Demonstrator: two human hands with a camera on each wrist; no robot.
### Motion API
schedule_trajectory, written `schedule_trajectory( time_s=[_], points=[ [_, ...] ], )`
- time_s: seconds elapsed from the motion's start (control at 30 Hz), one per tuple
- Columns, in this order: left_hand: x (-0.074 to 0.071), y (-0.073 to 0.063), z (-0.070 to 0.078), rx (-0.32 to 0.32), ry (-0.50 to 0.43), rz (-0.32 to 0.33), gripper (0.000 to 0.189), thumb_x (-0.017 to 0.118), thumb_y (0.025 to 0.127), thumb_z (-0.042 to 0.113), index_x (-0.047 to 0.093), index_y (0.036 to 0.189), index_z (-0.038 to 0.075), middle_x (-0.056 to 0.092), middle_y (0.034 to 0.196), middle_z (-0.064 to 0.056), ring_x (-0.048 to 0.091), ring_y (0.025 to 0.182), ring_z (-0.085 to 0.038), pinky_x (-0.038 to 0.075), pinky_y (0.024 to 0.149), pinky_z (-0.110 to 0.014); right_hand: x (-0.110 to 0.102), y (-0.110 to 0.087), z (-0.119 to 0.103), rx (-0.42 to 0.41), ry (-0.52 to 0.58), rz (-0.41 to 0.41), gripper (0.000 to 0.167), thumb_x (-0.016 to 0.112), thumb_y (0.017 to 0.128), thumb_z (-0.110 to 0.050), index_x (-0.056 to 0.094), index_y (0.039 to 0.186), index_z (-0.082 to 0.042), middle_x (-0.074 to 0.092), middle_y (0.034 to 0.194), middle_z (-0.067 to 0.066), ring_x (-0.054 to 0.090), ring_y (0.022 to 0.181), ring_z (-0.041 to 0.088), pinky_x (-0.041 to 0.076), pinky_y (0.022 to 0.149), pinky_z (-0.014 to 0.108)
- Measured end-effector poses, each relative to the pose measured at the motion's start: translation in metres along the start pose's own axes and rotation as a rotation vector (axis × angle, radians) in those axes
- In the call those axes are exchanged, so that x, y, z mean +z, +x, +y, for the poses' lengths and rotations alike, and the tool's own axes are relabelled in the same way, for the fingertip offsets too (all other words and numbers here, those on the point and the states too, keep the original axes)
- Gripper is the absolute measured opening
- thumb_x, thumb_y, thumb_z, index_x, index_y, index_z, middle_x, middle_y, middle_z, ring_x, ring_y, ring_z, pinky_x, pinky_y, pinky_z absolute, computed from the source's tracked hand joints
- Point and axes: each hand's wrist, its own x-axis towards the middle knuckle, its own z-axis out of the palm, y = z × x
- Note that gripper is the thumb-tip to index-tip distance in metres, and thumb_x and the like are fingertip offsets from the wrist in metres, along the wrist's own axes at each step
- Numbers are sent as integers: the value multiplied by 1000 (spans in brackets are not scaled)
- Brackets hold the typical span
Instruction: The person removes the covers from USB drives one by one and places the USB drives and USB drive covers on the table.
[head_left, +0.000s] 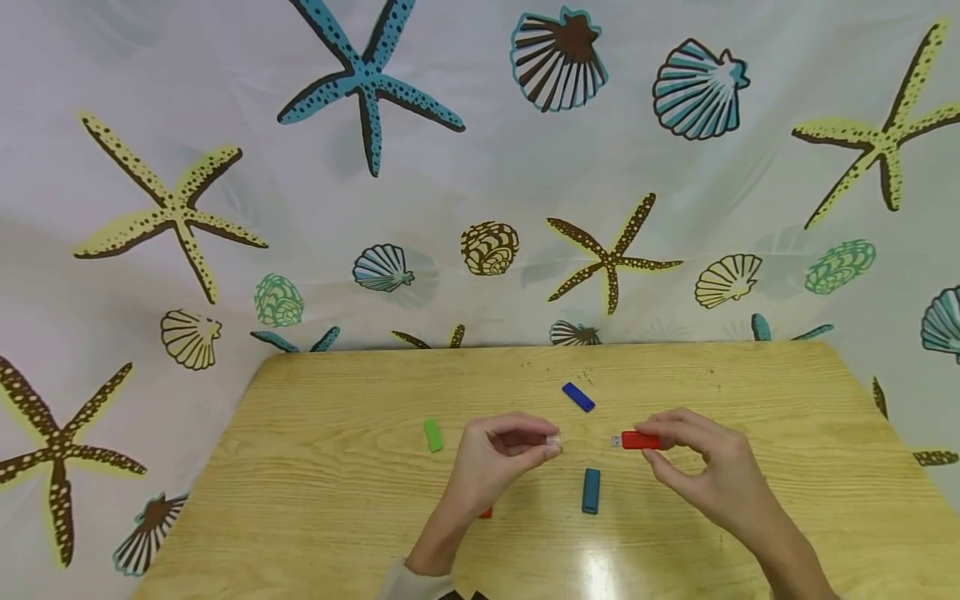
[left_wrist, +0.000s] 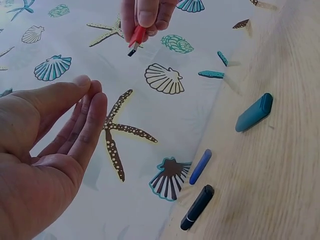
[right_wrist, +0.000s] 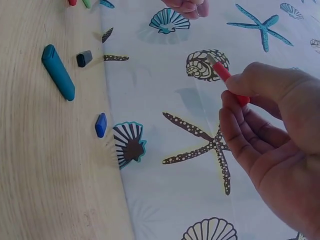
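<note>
My right hand (head_left: 708,467) pinches a red USB stick (head_left: 640,440) between thumb and fingers, its bare metal plug pointing left. Opposite it, my left hand (head_left: 495,458) holds a small clear cap (head_left: 553,439) at its fingertips. A gap separates cap and plug, both held above the wooden table (head_left: 337,467). In the left wrist view the fingers (left_wrist: 90,120) hide the cap. The right wrist view shows the red stick (right_wrist: 230,82) with its plug pointing up and left.
A blue USB stick (head_left: 578,397) lies behind the hands, a teal one (head_left: 591,491) in front between them. To the left lies a green stick (head_left: 432,435). The left wrist partly covers a red piece (head_left: 486,512). A black stick (left_wrist: 197,207) shows in the left wrist view.
</note>
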Motion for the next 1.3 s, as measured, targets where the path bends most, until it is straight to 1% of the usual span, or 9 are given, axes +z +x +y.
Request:
schedule_trajectory(
  time_s=[0.2,0.37,0.53,0.63,0.77,0.93,1.0,1.17,1.3],
  points=[
    [3,2,-4,-10,15,13,20,80,87,-2,76,106,-7,75,101,-20,75,88,-22,64,78,-35,7,2,14,42,-23,13,38,83,74,15,77,104,-6,75,100,1,70,80,11,58,73,13],
    [3,1,-6,-51,28,49,19,81,87,1,78,105,-2,76,100,-17,75,88,-22,64,78,-35,12,3,33,101,-18,39,36,79,76,18,75,105,-2,75,97,7,71,79,16,58,72,13],
    [1,0,-7,-79,47,79,18,82,87,4,79,105,1,76,100,-14,75,87,-22,64,78,-34,16,6,51,181,-29,35,31,78,79,16,75,106,1,76,97,11,72,79,21,58,72,13],
    [0,1,-8,-69,55,77,18,82,88,5,79,105,1,76,100,-14,75,88,-23,64,78,-34,18,11,60,221,-28,46,28,78,81,13,74,106,1,75,96,12,72,79,23,61,72,19],
    [-1,2,-8,-49,60,70,17,82,88,6,79,104,2,76,100,-14,74,88,-23,64,78,-34,20,18,75,273,-14,88,24,78,83,10,75,105,1,75,96,12,70,80,22,62,71,25],
    [-2,2,-8,-40,67,74,17,82,88,5,79,104,3,76,101,-13,74,88,-22,64,78,-33,28,23,95,341,6,124,20,77,87,5,76,106,1,73,95,12,67,82,22,59,71,19],
    [-2,2,-7,-40,67,76,17,82,88,5,79,104,2,76,101,-13,74,88,-22,64,78,-33,31,23,102,361,-10,125,19,77,87,2,76,106,-1,72,94,12,65,82,23,57,69,18],
    [-2,2,-7,-43,59,67,17,82,88,5,78,104,1,76,101,-14,74,88,-21,64,78,-32,40,25,118,403,-52,110,18,78,88,-2,78,106,-2,70,95,13,62,81,26,53,64,20],
    [-2,3,-7,-38,56,62,17,82,88,5,78,104,1,75,100,-14,74,87,-21,63,77,-31,46,28,129,473,-76,107,17,79,88,-5,79,105,-1,72,96,15,62,80,25,52,62,22]
  ],
)
